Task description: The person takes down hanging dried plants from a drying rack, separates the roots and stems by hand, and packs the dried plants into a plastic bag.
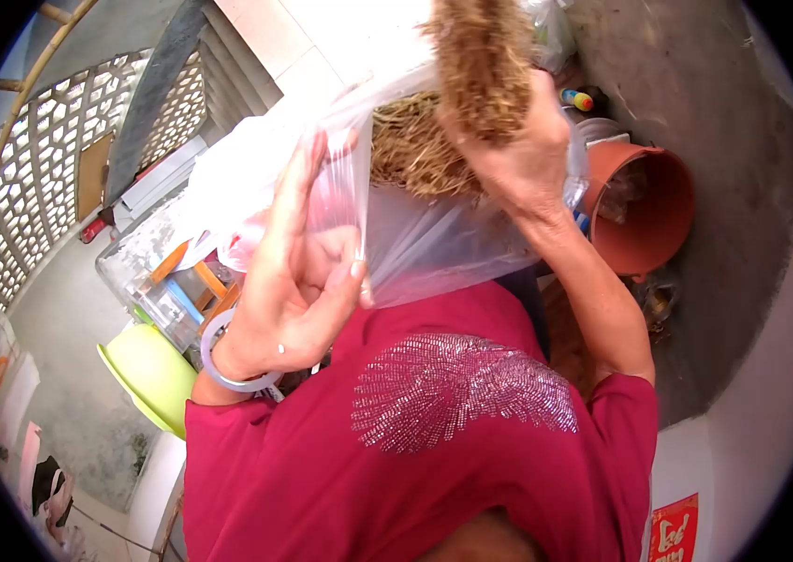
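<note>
My left hand [298,295], with a pale bangle on its wrist, pinches the edge of a clear plastic bag [448,244] between thumb and fingers. The bag's mouth is spread, and a tangle of dry brown plant stalks [415,150] shows inside it. In my right hand [523,164] is a thick bundle of dried plant stalks [483,66], gripped at its lower end and held upright above the right side of the bag. The bundle's top runs out of view. Glare washes out part of the bag near my left fingers.
An orange-brown bucket [673,211] lies tipped to the right, with clear plastic inside. A lime-green basin [148,375] is at left, near a table [130,258] carrying orange and blue items. Behind stands a latticed wall [55,140]. A small bottle [577,99] lies beyond my right hand.
</note>
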A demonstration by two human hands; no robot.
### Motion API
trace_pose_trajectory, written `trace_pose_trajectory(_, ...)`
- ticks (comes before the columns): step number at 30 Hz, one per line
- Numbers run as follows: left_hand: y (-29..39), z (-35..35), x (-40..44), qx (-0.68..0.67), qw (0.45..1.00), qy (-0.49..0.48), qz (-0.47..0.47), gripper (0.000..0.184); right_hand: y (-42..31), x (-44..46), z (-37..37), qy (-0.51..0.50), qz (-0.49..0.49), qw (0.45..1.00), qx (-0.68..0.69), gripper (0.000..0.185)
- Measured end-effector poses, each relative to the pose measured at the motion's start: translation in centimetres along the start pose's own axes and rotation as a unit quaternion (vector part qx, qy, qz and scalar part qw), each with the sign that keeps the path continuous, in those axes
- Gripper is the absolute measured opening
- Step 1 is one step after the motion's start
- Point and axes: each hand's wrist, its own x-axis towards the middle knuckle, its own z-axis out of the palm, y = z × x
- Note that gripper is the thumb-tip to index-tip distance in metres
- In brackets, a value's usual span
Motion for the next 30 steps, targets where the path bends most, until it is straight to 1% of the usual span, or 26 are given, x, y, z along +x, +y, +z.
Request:
trace_pose_trajectory(1, -0.1, 0.1, 0.1, -0.001, 1.0, -0.003, -0.001, 0.08, 0.6, 0.0, -0.6, 0.025, -0.002, 1.0, -0.002, 0.052)
trace_pose_trajectory(2, 0.0, -0.1, 0.3, -0.003, 1.0, -0.005, -0.001, 0.08, 1.1, 0.4, -0.5, 0.075, -0.039, 0.996, -0.01, 0.049)
trace_pose_trajectory(3, 0.0, -0.1, 0.4, 0.001, 1.0, -0.006, 0.002, 0.08, 1.2, 0.5, -0.8, 0.098, -0.047, 0.994, -0.008, 0.047)
trace_pose_trajectory(5, 0.2, 0.1, 0.7, 0.011, 1.0, -0.007, 0.009, 0.08, 2.2, 0.5, -0.6, 0.139, -0.036, 0.989, 0.017, 0.046)
trace_pose_trajectory(8, 0.4, 0.1, 1.0, 0.03, 0.999, -0.025, 0.016, 0.08, 1.9, 1.4, -0.8, 0.166, -0.068, 0.983, 0.024, 0.043)
trace_pose_trajectory(11, 0.6, 0.2, 1.3, 0.036, 0.999, -0.034, 0.017, 0.08, 1.7, 2.4, -1.4, 0.179, 0.004, 0.978, 0.109, 0.042)
trace_pose_trajectory(12, 0.6, 0.3, 1.4, 0.037, 0.998, -0.036, 0.023, 0.08, 1.4, 3.1, -1.4, 0.208, -0.011, 0.965, 0.162, 0.044)
trace_pose_trajectory(15, 0.9, 0.2, 1.9, 0.047, 0.997, -0.041, 0.04, 0.079, -0.1, 3.8, -2.4, 0.219, 0.064, 0.956, 0.186, 0.042)
trace_pose_trajectory(16, 1.1, 0.1, 2.1, 0.053, 0.997, -0.039, 0.044, 0.079, 1.4, 4.6, -1.6, 0.255, 0.043, 0.943, 0.21, 0.049)
trace_pose_trajectory(19, 1.4, -0.1, 2.4, 0.058, 0.996, -0.033, 0.052, 0.078, 0.4, 4.6, -2.5, 0.195, 0.136, 0.96, 0.15, 0.047)
trace_pose_trajectory(22, 1.5, 0.5, 2.6, 0.064, 0.997, -0.017, 0.043, 0.077, 1.2, 3.6, -2.4, 0.199, 0.086, 0.953, 0.213, 0.045)
trace_pose_trajectory(23, 1.5, 0.6, 2.6, 0.067, 0.997, -0.011, 0.038, 0.077, 1.3, 3.4, -2.6, 0.185, 0.057, 0.967, 0.167, 0.045)
trace_pose_trajectory(25, 1.4, 1.3, 2.7, 0.05, 0.997, 0.044, 0.031, 0.079, 1.8, 2.7, -3.4, 0.152, 0.002, 0.986, 0.072, 0.047)
trace_pose_trajectory(26, 1.4, 1.6, 2.8, 0.04, 0.996, 0.071, 0.028, 0.081, 2.4, 1.9, -3.3, 0.119, 0.049, 0.979, 0.157, 0.048)
trace_pose_trajectory(28, 1.6, 1.2, 2.9, 0.047, 0.999, 0.016, 0.021, 0.079, 1.0, 0.9, -4.0, 0.059, -0.042, 0.997, 0.037, 0.047)
trace_pose_trajectory(29, 1.7, 1.1, 3.0, 0.05, 0.999, -0.012, 0.018, 0.079, 0.6, 0.4, -4.0, 0.024, -0.083, 0.996, -0.021, 0.047)
trace_pose_trajectory(30, 1.7, 1.3, 2.8, 0.047, 0.999, 0.004, 0.014, 0.079, 0.6, 0.5, -3.4, 0.041, -0.194, 0.98, -0.017, 0.049)
